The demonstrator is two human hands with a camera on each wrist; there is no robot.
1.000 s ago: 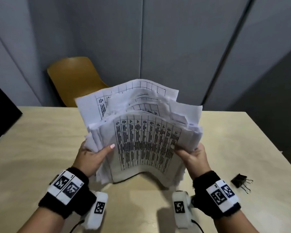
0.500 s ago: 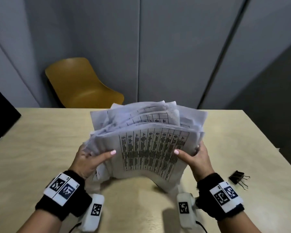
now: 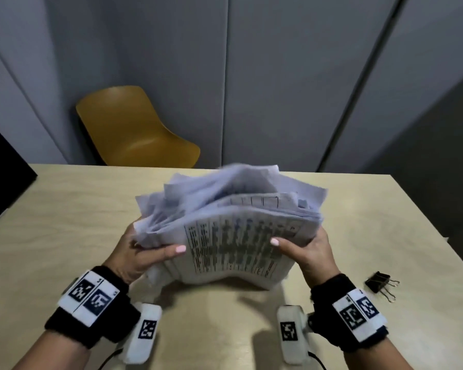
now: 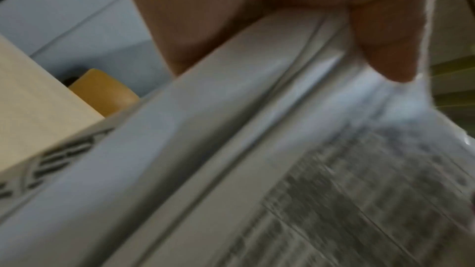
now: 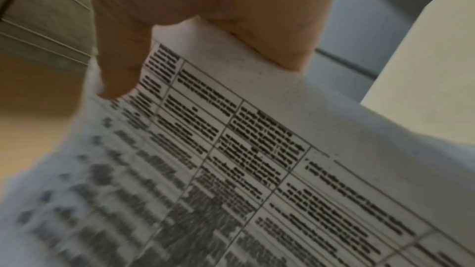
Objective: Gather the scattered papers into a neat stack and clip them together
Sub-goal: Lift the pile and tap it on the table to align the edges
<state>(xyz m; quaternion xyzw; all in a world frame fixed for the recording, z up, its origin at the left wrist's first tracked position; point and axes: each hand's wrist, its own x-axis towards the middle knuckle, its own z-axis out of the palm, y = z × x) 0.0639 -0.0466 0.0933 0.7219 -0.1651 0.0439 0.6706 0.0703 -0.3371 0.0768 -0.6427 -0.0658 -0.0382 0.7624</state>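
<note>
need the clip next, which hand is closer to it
Right. The right hand grips the papers just left of the clip; the left hand holds their far side.

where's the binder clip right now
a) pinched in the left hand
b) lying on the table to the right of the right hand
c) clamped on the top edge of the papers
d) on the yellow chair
b: the binder clip lies on the table just right of the right hand, apart from the papers, which both that hand and the left hand grip by their sides.
</note>
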